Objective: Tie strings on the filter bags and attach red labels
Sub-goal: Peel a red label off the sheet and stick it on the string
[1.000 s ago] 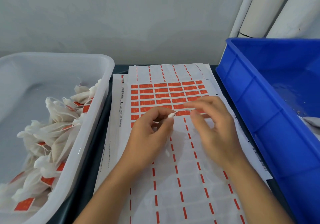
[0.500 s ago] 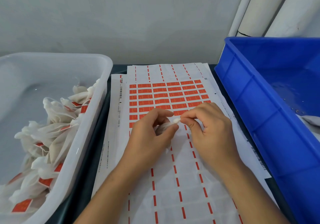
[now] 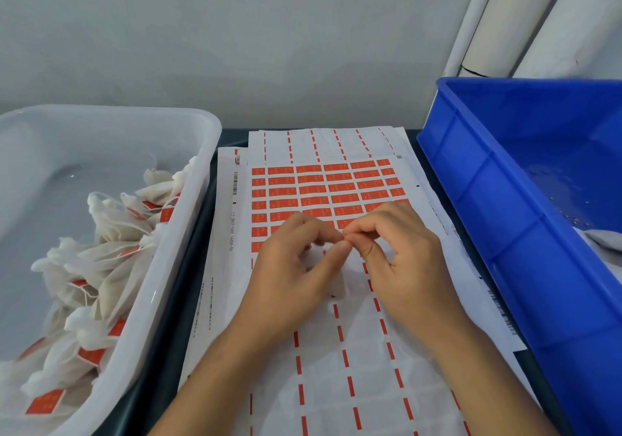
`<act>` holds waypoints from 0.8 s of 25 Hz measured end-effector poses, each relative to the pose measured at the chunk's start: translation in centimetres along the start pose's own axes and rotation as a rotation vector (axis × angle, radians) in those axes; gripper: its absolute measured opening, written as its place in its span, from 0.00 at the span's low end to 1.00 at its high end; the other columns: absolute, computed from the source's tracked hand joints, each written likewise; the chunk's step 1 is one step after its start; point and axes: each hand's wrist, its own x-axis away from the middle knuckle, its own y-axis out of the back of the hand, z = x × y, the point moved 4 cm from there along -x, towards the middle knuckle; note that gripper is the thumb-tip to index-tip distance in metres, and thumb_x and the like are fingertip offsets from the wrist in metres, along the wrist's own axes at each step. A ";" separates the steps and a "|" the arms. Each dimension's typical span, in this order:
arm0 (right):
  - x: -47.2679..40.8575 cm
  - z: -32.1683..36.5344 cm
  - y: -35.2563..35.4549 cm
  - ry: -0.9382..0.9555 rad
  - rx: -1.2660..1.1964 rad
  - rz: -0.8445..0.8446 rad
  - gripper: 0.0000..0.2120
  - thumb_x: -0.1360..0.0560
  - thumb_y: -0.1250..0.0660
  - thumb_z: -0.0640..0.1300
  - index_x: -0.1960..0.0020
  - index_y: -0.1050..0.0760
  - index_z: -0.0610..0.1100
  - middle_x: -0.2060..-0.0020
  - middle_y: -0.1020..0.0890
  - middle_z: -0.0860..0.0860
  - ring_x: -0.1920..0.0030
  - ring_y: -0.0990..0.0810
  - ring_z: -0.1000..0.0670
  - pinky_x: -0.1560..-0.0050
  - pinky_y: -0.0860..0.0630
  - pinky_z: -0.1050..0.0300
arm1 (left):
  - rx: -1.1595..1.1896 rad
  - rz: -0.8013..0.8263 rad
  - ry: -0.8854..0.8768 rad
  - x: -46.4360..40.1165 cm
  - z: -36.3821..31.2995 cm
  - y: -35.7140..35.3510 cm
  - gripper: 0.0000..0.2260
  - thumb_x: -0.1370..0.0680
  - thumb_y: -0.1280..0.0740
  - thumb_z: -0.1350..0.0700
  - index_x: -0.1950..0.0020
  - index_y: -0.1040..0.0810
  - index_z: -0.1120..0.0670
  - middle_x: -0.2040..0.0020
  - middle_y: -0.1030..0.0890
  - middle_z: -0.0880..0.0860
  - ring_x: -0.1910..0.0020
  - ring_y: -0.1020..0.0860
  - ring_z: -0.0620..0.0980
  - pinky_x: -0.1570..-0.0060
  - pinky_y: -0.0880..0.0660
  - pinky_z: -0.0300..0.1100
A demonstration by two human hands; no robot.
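Note:
My left hand (image 3: 289, 267) and my right hand (image 3: 404, 260) meet fingertip to fingertip above the sheet of red labels (image 3: 323, 183). The left hand holds a small white filter bag (image 3: 337, 286); only its lower corner shows under the thumb. My right thumb and forefinger pinch a small red label against the tip held by the left fingers. The string itself is hidden between the fingers. The sheet's near half is peeled, with only thin red strips left on the backing.
A white tub (image 3: 175, 233) on the left holds several tied bags with red labels (image 3: 111, 254). A blue crate (image 3: 471, 183) stands on the right, with white pipes (image 3: 505, 15) behind it. More backing sheets lie stacked under the label sheet.
My right hand has left the row of labels and come back to the left hand. The fingertips of both hands now press together at the bag's tip.

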 end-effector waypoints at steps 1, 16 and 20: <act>0.0 0.0 0.0 0.005 -0.014 -0.019 0.08 0.21 0.30 0.47 0.44 0.19 0.45 0.45 0.17 0.53 0.41 0.21 0.55 0.37 0.31 0.74 | 0.051 0.008 0.019 0.0 0.0 -0.1 0.04 0.18 0.31 0.50 0.48 0.17 0.47 0.52 0.17 0.41 0.47 0.19 0.44 0.48 0.23 0.35; -1.6 -2.5 0.2 -0.368 0.250 0.228 0.21 0.23 0.34 0.66 0.32 0.29 0.62 0.32 0.25 0.63 0.34 0.24 0.58 0.34 0.25 0.51 | 0.524 -0.368 0.275 -0.8 2.6 3.9 0.08 0.15 0.37 0.56 0.50 0.21 0.57 0.55 0.14 0.51 0.55 0.13 0.48 0.61 0.20 0.32; -1.4 -2.2 -0.1 -0.391 0.385 0.479 0.34 0.26 0.33 0.70 0.24 0.38 0.64 0.25 0.33 0.64 0.26 0.31 0.55 0.30 0.29 0.47 | 0.500 -0.494 0.325 -0.9 3.6 4.5 0.07 0.15 0.35 0.52 0.48 0.21 0.54 0.52 0.13 0.46 0.54 0.13 0.46 0.62 0.18 0.35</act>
